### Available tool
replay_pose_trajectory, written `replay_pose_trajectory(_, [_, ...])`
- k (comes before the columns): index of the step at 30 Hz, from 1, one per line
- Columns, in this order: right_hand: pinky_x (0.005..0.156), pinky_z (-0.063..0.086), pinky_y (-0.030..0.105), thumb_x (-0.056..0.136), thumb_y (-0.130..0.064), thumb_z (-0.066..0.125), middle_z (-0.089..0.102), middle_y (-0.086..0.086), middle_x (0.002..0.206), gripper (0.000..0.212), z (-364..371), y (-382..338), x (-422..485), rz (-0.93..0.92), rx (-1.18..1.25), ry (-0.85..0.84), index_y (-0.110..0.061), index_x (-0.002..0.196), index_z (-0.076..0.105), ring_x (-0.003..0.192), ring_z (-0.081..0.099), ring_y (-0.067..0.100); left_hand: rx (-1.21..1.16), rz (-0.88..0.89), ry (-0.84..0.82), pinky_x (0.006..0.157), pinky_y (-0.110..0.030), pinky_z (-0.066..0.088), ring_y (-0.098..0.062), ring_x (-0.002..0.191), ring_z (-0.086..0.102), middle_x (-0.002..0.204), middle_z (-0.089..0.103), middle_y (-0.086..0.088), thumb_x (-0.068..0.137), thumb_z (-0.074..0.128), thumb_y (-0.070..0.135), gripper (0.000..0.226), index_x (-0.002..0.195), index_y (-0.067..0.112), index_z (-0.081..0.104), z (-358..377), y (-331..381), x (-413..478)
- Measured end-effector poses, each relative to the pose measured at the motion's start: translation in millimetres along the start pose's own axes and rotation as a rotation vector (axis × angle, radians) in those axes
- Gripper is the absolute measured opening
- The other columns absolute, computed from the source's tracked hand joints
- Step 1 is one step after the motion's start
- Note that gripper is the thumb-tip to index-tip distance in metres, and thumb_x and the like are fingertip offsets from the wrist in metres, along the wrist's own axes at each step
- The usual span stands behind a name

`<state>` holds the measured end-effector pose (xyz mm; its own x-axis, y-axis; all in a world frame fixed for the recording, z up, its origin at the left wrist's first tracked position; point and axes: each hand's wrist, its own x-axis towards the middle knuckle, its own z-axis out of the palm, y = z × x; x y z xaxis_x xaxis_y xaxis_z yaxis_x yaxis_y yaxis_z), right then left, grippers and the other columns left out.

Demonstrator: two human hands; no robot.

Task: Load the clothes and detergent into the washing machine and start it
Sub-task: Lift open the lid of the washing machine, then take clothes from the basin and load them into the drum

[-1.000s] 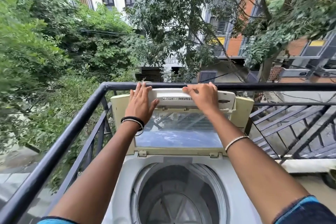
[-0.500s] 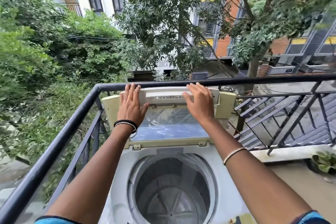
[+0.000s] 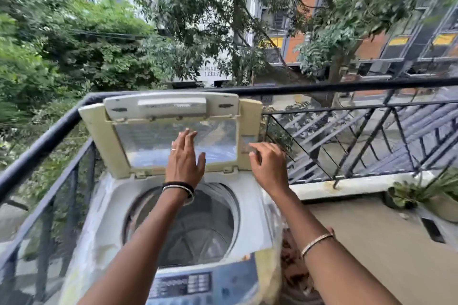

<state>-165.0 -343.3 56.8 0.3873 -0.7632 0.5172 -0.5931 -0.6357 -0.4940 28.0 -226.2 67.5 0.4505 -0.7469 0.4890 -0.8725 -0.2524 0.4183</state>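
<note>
Head view looks forward and down, close over the open washing machine (image 3: 173,205) toward the railing (image 3: 347,86).

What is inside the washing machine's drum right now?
Only the drum shows: grey wall and finned bottom plate, no clothes. The left forearm covers its left part, so that part cannot be seen.

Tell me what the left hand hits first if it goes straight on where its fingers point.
Probably the clear window of the raised lid; the left hand points straight at it, though the gap is unclear.
</note>
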Motion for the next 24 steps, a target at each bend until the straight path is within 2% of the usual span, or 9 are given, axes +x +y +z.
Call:
replay_pose_trajectory(4, [0.09, 0.049, 0.041, 0.084, -0.024, 0.054, 0.072, -0.001, 0.106, 0.028, -35, 73, -40, 0.089, -0.015, -0.055, -0.022, 0.106, 0.07, 0.105, 0.061, 0.023, -0.086, 0.032, -0.052, 0.107, -0.042, 0.039, -0.034, 0.129, 0.045, 0.137, 0.048, -0.016, 0.081, 0.061, 0.016, 0.052, 0.13, 0.005, 0.048, 52, 74, -40])
replay_pose_trajectory(10, [0.086, 0.05, 0.037, 0.084, -0.023, 0.054, 0.073, -0.001, 0.102, 0.026, -82, 164, -88, 0.199, -0.066, -0.064, -0.023, 0.104, 0.071, 0.098, 0.062, 0.024, -0.182, 0.016, -0.171, 0.091, -0.037, 0.044, -0.033, 0.112, 0.055, 0.125, 0.055, -0.012, 0.084, 0.059, 0.018, 0.044, 0.126, 0.01, 0.051, 124, 171, -90])
replay_pose_trajectory(17, [0.085, 0.052, 0.038, 0.084, -0.023, 0.055, 0.074, -0.003, 0.101, 0.025, -95, 250, -126, 0.398, -0.115, -0.113, -0.023, 0.102, 0.072, 0.097, 0.063, 0.025, -0.278, 0.02, -0.406, 0.092, -0.036, 0.046, -0.03, 0.108, 0.056, 0.117, 0.055, -0.01, 0.082, 0.05, 0.023, 0.041, 0.122, 0.012, 0.051, 213, 229, -119])
replay_pose_trajectory(21, [0.082, 0.053, 0.037, 0.084, -0.021, 0.059, 0.074, 0.0, 0.097, 0.019, -83, 304, -141, 0.526, -0.097, -0.176, -0.021, 0.097, 0.073, 0.094, 0.065, 0.028, -0.274, -0.107, -0.554, 0.094, -0.036, 0.044, -0.03, 0.112, 0.055, 0.122, 0.056, -0.011, 0.086, 0.056, 0.023, 0.04, 0.123, 0.011, 0.052, 269, 239, -122])
replay_pose_trajectory(24, [0.079, 0.052, 0.031, 0.084, -0.017, 0.06, 0.075, -0.001, 0.096, 0.018, -64, 347, -147, 0.635, -0.065, -0.224, -0.022, 0.095, 0.074, 0.091, 0.069, 0.025, -0.261, -0.264, -0.677, 0.096, -0.039, 0.046, -0.032, 0.113, 0.055, 0.122, 0.058, -0.011, 0.087, 0.052, 0.036, 0.042, 0.124, 0.016, 0.051, 322, 234, -126])
